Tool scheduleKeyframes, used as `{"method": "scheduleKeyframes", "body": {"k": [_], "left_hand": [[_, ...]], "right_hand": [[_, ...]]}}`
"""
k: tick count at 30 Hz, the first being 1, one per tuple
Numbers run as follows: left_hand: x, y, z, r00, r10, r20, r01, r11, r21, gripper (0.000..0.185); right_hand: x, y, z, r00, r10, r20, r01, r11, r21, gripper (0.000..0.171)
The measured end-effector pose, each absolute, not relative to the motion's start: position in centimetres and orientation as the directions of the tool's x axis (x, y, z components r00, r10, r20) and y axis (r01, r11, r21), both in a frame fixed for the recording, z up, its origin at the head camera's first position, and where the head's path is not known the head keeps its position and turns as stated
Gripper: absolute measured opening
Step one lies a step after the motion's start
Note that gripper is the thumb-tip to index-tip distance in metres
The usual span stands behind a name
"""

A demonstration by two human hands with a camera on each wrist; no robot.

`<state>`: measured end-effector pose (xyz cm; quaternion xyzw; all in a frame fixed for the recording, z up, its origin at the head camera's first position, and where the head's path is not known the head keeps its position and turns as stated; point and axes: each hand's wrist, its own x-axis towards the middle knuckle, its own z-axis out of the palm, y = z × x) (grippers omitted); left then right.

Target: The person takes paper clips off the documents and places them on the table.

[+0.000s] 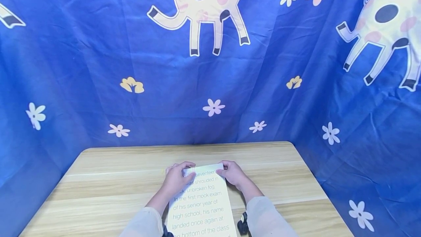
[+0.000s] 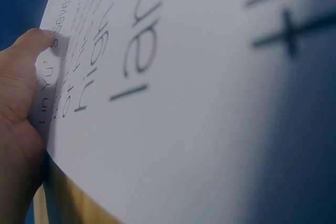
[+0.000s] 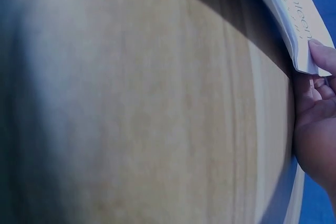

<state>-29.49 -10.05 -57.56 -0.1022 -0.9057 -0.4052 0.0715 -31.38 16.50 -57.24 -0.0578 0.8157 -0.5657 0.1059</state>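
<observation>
A stack of paper sheets with large printed text lies lengthwise before me, its top end between both hands. My left hand holds the top left part, thumb over the printed face and fingers at the top edge. A thin, pinkish outline, too small to name, shows by its fingertips. My right hand pinches the top right corner, thumb on the print and other fingers beneath. In the right wrist view the layered edges of the sheets show, lifted above the table at that corner. The lower end runs out of the head view.
The pale wood-grain table has rounded far corners. Behind it and at both sides hangs a blue curtain printed with cows and flowers. A dark wrist device sits at my right sleeve, beside the paper's right edge.
</observation>
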Motion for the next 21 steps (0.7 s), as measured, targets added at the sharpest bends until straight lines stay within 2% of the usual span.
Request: {"method": "scheduleKeyframes", "body": {"k": [21], "left_hand": [[-29.35,-10.08,-57.37,-0.977,0.105,0.187,0.209,0.658,0.723,0.032]], "right_hand": [[-31.25,16.56,-57.22,-0.970,-0.212,-0.119,0.035,0.361,-0.932,0.013]]}}
